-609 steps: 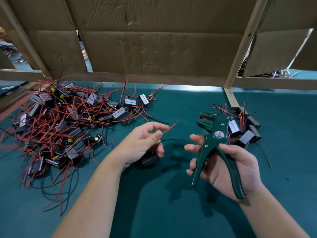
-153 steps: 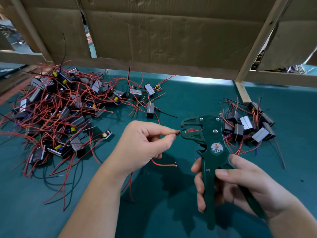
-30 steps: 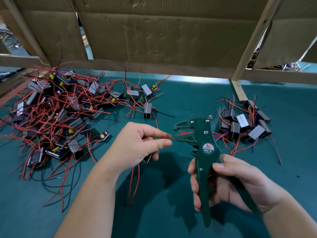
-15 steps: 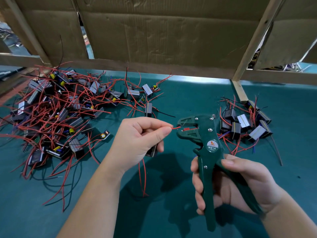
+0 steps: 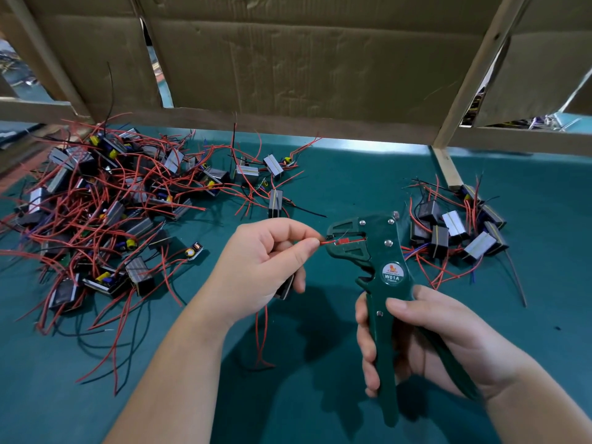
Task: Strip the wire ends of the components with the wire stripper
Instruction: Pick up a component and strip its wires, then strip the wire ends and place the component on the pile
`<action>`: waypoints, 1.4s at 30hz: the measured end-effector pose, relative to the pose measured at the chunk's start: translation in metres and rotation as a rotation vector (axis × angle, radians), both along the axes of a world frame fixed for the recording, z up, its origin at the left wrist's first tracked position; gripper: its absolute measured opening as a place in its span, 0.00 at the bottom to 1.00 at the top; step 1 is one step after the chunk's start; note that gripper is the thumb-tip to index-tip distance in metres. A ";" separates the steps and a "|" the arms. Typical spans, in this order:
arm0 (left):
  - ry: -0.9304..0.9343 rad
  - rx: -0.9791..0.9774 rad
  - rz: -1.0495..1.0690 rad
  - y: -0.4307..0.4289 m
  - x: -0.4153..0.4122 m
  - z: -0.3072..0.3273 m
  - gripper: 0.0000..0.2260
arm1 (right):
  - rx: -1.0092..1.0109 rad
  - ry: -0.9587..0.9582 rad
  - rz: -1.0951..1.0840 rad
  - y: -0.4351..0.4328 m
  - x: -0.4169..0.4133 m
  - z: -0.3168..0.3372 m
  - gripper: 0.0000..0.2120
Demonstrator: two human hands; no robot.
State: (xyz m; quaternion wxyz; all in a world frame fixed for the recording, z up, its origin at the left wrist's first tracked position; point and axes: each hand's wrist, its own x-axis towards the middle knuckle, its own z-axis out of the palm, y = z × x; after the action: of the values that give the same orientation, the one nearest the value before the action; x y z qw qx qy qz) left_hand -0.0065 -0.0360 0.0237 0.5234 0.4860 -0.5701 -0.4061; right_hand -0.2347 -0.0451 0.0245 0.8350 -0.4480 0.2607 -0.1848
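Your left hand (image 5: 259, 270) pinches the thin red insulated wire (image 5: 324, 242) between thumb and forefinger, right at the mouth of the dark green pistol-handled wire stripper (image 5: 389, 274). Your right hand (image 5: 432, 341) has its fingers curled round the stripper's handles, above the teal table mat (image 5: 336, 174). The wire is light and limp, so grip it close to the tip, as you do, or it will likely buckle instead of feeding straight. Its insulation looks smooth and may slip when the jaws pull. The small black box-shaped component (image 5: 286, 288) hangs below your palm, mostly hidden, and I cannot tell whether your lower fingers hold it. How deep the wire end sits in the jaws is too small to make out
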 end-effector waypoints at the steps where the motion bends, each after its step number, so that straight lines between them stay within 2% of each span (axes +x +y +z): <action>1: -0.013 -0.002 0.008 0.000 0.000 -0.001 0.05 | -0.008 0.014 -0.021 0.001 0.001 0.000 0.20; 10: -0.172 -0.063 0.080 -0.002 0.000 -0.004 0.04 | -0.012 0.048 -0.047 0.001 0.003 -0.001 0.22; 19: -0.293 -0.120 0.096 0.000 -0.001 -0.005 0.05 | 0.010 0.082 -0.066 0.002 0.007 -0.001 0.19; 25: -0.349 -0.125 0.128 -0.001 0.001 -0.007 0.04 | 0.025 0.149 -0.156 0.009 0.017 -0.001 0.19; 31: -0.371 -0.079 0.139 -0.005 0.001 -0.012 0.05 | 0.010 0.244 -0.383 0.011 0.032 -0.005 0.22; 37: -0.393 0.019 0.154 -0.007 0.011 -0.016 0.07 | 0.150 0.156 -0.394 -0.003 0.023 -0.005 0.20; 42: -0.294 0.014 0.209 -0.008 0.014 -0.010 0.06 | 0.124 0.051 -0.466 -0.013 0.006 -0.005 0.19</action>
State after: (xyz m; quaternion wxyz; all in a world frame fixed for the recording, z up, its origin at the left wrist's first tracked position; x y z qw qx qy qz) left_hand 0.0074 -0.0435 0.0136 0.4703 0.6002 -0.5841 -0.2782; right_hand -0.2290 -0.0585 0.0192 0.7889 -0.3283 0.3887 -0.3446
